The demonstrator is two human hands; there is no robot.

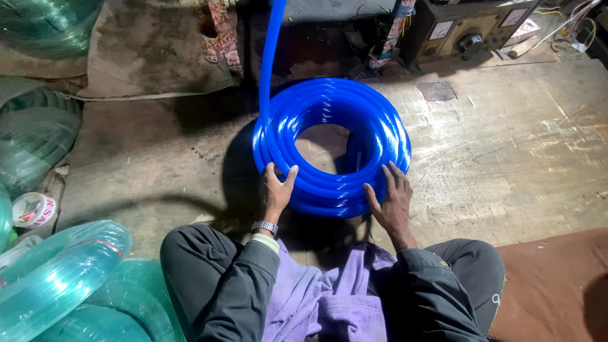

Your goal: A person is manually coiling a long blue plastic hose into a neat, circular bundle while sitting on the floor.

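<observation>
A thick coil of glossy blue hose (335, 120) lies flat on the worn floor in front of my knees. One free length of the blue hose (271, 50) runs straight up from the coil's left side and out of the top of the view. My left hand (277, 189), with a wristwatch on the wrist, grips the near left edge of the coil, thumb spread. My right hand (391, 197) rests on the near right edge with its fingers laid over the outer turns. A purple cloth (316, 297) lies across my lap.
Coils of clear greenish hose (60, 278) pile up at the lower left and more of these coils (31, 136) sit along the left edge. A roll of tape (33, 210) lies beside them. A metal box with dials and wires (472, 28) stands at the back right. A brown mat (557, 285) lies at lower right.
</observation>
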